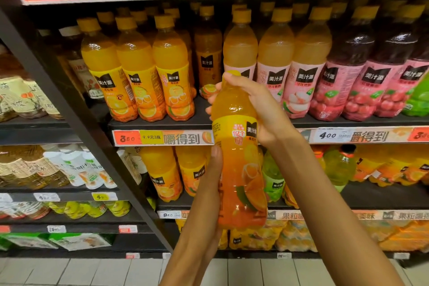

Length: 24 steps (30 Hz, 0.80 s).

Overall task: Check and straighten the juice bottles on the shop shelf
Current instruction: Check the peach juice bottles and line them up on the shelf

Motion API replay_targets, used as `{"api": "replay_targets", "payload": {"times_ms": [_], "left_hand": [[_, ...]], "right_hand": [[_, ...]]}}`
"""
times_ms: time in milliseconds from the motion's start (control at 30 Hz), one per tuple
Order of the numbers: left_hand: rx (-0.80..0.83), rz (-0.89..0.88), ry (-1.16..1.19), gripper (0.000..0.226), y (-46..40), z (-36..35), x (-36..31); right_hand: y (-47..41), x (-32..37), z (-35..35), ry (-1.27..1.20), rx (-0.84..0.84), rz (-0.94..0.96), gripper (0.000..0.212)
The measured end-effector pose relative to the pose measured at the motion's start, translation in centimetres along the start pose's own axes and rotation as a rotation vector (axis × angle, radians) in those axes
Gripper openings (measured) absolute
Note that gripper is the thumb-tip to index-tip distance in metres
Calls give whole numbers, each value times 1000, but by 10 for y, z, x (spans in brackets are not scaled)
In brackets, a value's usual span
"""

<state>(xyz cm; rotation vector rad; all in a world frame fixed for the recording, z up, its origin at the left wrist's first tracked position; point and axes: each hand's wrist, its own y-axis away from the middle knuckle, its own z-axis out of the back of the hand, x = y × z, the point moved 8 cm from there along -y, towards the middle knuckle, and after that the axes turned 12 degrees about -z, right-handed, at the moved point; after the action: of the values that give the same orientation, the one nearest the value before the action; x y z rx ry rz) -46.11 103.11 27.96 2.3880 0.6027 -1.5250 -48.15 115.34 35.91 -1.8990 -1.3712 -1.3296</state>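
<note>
I hold an orange juice bottle [240,160] upright in front of the shelf, off the shelf board. My right hand [253,107] grips its neck and shoulder from the right, covering the cap. My left hand [210,183] grips its lower body from the left, thumb along the label. Behind it, the shelf [162,124] carries three orange juice bottles [137,72] in a front row at the left. There is a gap in that row just behind the held bottle, with a darker orange bottle [207,58] set further back.
Peach-label bottles [292,65] and red-label bottles [362,72] fill the shelf to the right. Larger orange and green bottles [271,176] stand on the shelf below. Tea bottles [21,97] sit in the left bay behind a dark upright post [76,123]. Tiled floor lies below.
</note>
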Motion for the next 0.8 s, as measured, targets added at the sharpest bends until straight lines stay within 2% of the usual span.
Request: {"api": "replay_targets", "payload": {"times_ms": [200, 267, 333, 467, 600, 667, 800], "left_hand": [[-17, 39, -8, 76, 1, 1, 5], [-2, 32, -4, 84, 0, 2, 5], [41, -9, -50, 88, -4, 2, 2], [19, -189, -315, 68, -18, 12, -11], [-1, -351, -454, 71, -27, 12, -17], [-9, -411, -516, 63, -31, 10, -17], [-28, -564, -605, 62, -38, 16, -29]], "right_hand": [[-1, -6, 7, -54, -68, -45, 21], [3, -2, 8, -43, -99, -7, 21], [8, 8, 7, 1, -105, 80, 22], [24, 32, 3, 124, -161, 337, 17], [44, 46, -6, 279, -266, 575, 6], [53, 49, -17, 356, -226, 657, 3], [74, 44, -31, 460, 8, 728, 11]]}}
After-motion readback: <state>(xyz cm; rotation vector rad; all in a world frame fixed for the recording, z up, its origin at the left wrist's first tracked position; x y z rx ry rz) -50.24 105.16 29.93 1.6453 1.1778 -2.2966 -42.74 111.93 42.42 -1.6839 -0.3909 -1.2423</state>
